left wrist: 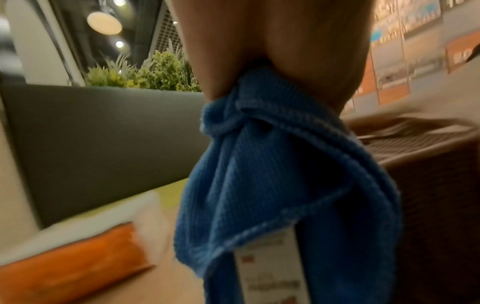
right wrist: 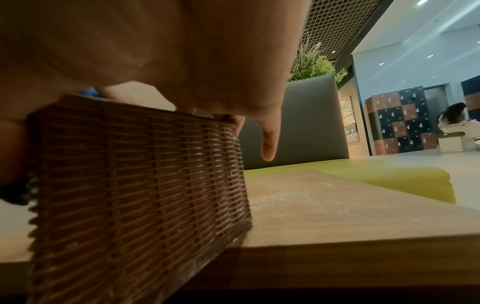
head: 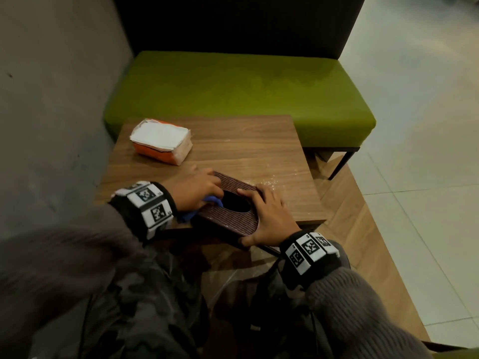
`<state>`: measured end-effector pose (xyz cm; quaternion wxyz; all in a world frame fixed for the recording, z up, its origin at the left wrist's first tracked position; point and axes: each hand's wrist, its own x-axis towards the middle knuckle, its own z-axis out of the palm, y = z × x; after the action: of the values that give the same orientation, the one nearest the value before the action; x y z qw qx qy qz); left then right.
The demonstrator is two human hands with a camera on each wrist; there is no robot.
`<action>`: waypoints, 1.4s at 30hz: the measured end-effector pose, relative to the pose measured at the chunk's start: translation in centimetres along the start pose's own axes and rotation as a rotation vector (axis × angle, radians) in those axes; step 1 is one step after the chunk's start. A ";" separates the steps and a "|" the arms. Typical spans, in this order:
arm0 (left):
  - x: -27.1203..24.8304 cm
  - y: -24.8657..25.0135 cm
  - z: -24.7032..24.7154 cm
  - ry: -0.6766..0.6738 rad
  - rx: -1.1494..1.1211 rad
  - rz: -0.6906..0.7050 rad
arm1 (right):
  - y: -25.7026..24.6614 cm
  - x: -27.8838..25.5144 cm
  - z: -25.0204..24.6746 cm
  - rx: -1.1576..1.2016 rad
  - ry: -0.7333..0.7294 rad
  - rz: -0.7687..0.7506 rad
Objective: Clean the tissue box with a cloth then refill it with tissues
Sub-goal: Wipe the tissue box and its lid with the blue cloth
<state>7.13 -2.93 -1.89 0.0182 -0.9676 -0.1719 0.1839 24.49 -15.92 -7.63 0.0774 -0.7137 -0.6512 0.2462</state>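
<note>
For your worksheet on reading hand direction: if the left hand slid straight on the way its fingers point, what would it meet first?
Probably nothing on the table: the left hand, gripping the blue cloth, points along the tissue box lid towards bare wood, though depth is unclear.

No legible txt showing anywhere. White tag [left wrist: 270, 273] hanging off blue cloth [left wrist: 280, 174] is carrying red marks & grey print, too blurred to read. Wrist bands [head: 311, 248] are showing b/w square code patterns only, no letters/nos.

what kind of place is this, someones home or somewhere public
Probably public: a cafe or lounge in a larger building. A green padded bench faces a small wooden table, and the right wrist view shows a wall of brown and black lockers across an open tiled hall.
</note>
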 end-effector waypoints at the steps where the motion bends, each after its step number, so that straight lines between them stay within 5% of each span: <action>1: -0.1 -1.1 -0.1 0.031 0.002 0.028 | -0.1 0.0 0.0 0.008 0.006 0.003; 4: -0.1 -1.8 1.4 0.351 -0.007 0.044 | -0.5 -0.1 0.3 0.037 0.048 0.037; 7: -0.8 -1.4 3.8 0.800 -0.486 -0.389 | -1.0 -0.6 0.8 0.044 0.065 0.090; 9: -1.6 -1.1 5.4 0.923 -0.940 -0.736 | -1.6 -0.5 0.6 -0.005 0.043 0.133; 11: -2.7 -0.6 7.0 0.924 -1.354 -0.999 | -2.3 0.0 0.2 -0.082 -0.020 0.175; 13: -3.6 0.5 7.6 0.847 -1.650 -1.110 | -3.0 0.7 0.1 -0.092 -0.049 0.200; 16: -4.6 3.2 6.6 0.600 -1.824 -1.049 | -4.0 1.2 0.8 -0.070 0.042 0.192; 21: -4.8 5.4 6.6 0.404 -1.959 -1.003 | -5.0 0.9 3.2 0.163 0.333 0.207; 25: -4.7 5.3 5.6 0.466 -1.948 -0.910 | -4.9 -0.2 5.2 0.406 0.681 0.144; 30: -3.9 4.7 2.3 0.536 -1.793 -0.655 | -5.7 -1.4 6.3 0.585 0.825 -0.050; 36: -4.9 4.0 1.2 0.620 -1.240 -0.631 | -4.2 -2.8 4.3 0.411 0.759 -0.104; 42: -6.7 5.1 -1.7 0.326 -0.234 -0.422 | -4.2 -4.0 -2.6 0.110 0.496 -0.287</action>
<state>3.57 -9.97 1.50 -0.0285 -0.9228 -0.3841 -0.0029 21.77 -18.67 -2.56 0.3066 -0.6475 -0.6924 0.0856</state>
